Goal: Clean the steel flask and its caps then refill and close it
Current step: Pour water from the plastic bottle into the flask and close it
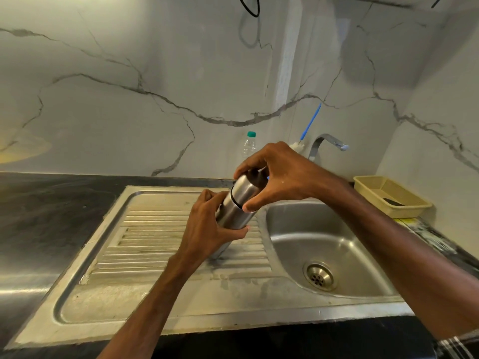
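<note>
Both hands are on the steel flask, which leans with its top toward one o'clock above the ribbed drainboard. Its base is down by the ribs, though whether it touches them I cannot tell. The left hand is wrapped round the lower body, thumb across the front. The right hand comes over from three o'clock and grasps the steel cap, fingers curled over its top and thumb pressed by the dark seam where cap meets body.

From the flask, the sink basin lies at four o'clock with its drain in the bottom. A clear plastic bottle with a green lid stands at twelve o'clock against the marble wall. The tap and a blue-handled brush are at one o'clock, and a beige tray sits at three o'clock on the dark countertop.
</note>
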Motion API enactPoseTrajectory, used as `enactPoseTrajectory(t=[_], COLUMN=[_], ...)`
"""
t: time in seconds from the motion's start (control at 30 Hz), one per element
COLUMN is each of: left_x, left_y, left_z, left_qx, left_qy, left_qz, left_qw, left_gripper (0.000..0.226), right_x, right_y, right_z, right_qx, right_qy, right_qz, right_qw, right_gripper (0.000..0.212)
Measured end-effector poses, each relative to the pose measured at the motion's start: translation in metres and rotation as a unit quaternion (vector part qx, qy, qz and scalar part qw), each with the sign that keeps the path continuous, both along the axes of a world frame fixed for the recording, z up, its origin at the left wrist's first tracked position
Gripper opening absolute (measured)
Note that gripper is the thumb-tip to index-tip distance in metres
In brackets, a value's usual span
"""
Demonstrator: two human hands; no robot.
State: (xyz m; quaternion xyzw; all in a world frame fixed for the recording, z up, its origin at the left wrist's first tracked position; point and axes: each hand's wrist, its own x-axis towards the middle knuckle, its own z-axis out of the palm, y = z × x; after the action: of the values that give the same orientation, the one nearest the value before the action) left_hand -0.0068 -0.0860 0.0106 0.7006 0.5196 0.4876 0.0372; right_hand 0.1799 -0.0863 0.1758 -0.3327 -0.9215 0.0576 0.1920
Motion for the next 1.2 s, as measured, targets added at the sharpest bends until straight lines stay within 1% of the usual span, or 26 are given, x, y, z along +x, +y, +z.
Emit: enactPoseTrajectory(t=[0.07, 0.2, 0.27, 0.33, 0.4, 0.47, 0.53, 0.63, 0.73, 0.83, 0.93, 1.1, 1.2], left_x=[0.002, 0.006, 0.006, 0.004, -0.002, -0.008, -0.013, -0.016, -0.017, -0.014, -0.012, -0.008, -0.002], left_y=[-0.002, -0.002, -0.001, -0.001, 0.0, 0.003, 0.003, 0.003, 0.003, 0.002, 0.0, -0.002, -0.004], left_z=[0.0, -0.001, -0.002, -0.001, 0.002, 0.005, 0.008, 0.01, 0.01, 0.01, 0.01, 0.006, 0.003], left_qx=[0.004, 0.008, 0.011, 0.011, -0.002, -0.012, -0.02, -0.031, -0.034, -0.025, -0.001, 0.019, 0.013], left_qy=[-0.006, -0.018, -0.022, -0.027, -0.024, -0.019, -0.021, -0.017, -0.02, -0.021, -0.032, -0.04, -0.05], left_qz=[0.004, 0.019, 0.022, 0.023, 0.014, -0.005, -0.027, -0.05, -0.054, -0.047, -0.038, 0.004, 0.035], left_qw=[1.0, 1.0, 0.999, 0.999, 1.0, 1.0, 0.999, 0.998, 0.998, 0.998, 0.999, 0.999, 0.998], left_gripper=[0.077, 0.077, 0.077, 0.077, 0.074, 0.072, 0.073, 0.075, 0.075, 0.076, 0.069, 0.072, 0.072], right_x=[-0.002, -0.01, -0.015, -0.016, -0.015, -0.012, -0.01, -0.012, -0.015, -0.016, -0.017, -0.024, -0.028], right_y=[0.001, 0.003, 0.005, 0.005, 0.002, -0.001, -0.004, -0.004, -0.001, 0.0, -0.001, 0.002, 0.003], right_z=[0.002, -0.001, -0.004, -0.003, 0.001, 0.006, 0.011, 0.015, 0.013, 0.007, 0.003, 0.0, 0.0], right_qx=[-0.017, -0.053, -0.054, -0.042, -0.044, -0.063, -0.069, -0.046, -0.023, -0.003, 0.008, -0.011, -0.03], right_qy=[0.021, 0.073, 0.072, 0.051, 0.028, -0.009, -0.037, -0.052, -0.042, -0.022, 0.008, 0.038, 0.063], right_qz=[-0.025, -0.109, -0.147, -0.156, -0.114, -0.027, 0.042, 0.076, 0.081, 0.061, 0.023, -0.05, -0.102], right_qw=[0.999, 0.99, 0.985, 0.986, 0.992, 0.998, 0.996, 0.995, 0.996, 0.998, 1.0, 0.998, 0.992], right_gripper=[0.055, 0.055, 0.055, 0.059, 0.066, 0.072, 0.066, 0.053, 0.05, 0.05, 0.049, 0.048, 0.045])
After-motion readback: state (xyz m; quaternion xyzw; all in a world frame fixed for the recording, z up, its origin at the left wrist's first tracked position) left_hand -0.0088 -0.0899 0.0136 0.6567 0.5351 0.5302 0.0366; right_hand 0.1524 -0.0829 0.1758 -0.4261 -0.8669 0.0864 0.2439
